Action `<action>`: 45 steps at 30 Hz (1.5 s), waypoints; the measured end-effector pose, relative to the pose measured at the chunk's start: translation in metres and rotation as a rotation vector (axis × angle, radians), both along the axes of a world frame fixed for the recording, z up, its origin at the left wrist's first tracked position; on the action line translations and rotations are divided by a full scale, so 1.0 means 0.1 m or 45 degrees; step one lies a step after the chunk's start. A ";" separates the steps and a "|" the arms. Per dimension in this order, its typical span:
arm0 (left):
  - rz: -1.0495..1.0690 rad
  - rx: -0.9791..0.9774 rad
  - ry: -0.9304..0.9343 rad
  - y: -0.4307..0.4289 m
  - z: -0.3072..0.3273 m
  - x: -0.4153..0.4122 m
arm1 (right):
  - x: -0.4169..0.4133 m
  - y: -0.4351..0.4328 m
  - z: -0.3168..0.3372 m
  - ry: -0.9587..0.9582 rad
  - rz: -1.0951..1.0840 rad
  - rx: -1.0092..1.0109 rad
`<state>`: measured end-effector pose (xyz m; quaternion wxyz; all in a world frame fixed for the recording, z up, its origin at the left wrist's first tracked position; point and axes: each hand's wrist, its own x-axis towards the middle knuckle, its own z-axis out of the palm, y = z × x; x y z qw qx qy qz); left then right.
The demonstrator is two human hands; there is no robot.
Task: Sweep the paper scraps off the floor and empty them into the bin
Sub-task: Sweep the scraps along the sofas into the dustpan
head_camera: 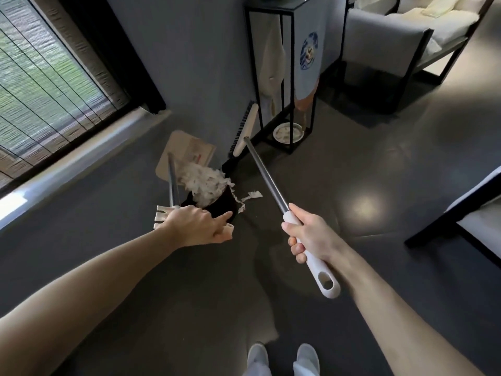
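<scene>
My left hand (195,226) grips the top of the dustpan's metal handle (172,183), with the index finger stretched out. The beige dustpan (181,150) is tipped up over a black bin (219,210) by the wall. A heap of white paper scraps (203,183) lies across the bin's mouth. One loose paper strip (252,197) rests on the floor beside the bin. My right hand (306,234) holds the broom's white grip, and its metal pole (267,175) runs up to the broom head (244,131), which leans near the wall.
A black metal stand (291,77) with a bowl (286,132) at its foot is close behind the broom head. An armchair (393,47) stands at the back right, more furniture (471,213) at the right edge, and a blinded window (40,77) on the left. My slippered feet (306,356) are below.
</scene>
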<state>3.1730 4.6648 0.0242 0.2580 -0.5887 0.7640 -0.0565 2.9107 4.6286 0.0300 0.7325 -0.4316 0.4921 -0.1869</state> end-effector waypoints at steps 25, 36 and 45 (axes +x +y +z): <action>-0.115 0.007 -0.114 0.35 -0.04 -0.14 | -0.19 0.14 -0.05 0.000 0.071 0.009; -0.022 -0.184 0.090 0.37 0.06 -0.41 | -0.20 0.11 -0.11 0.021 0.099 0.040; 0.147 0.210 0.175 0.22 -0.69 -0.42 | -0.29 0.07 -0.36 0.125 0.103 0.098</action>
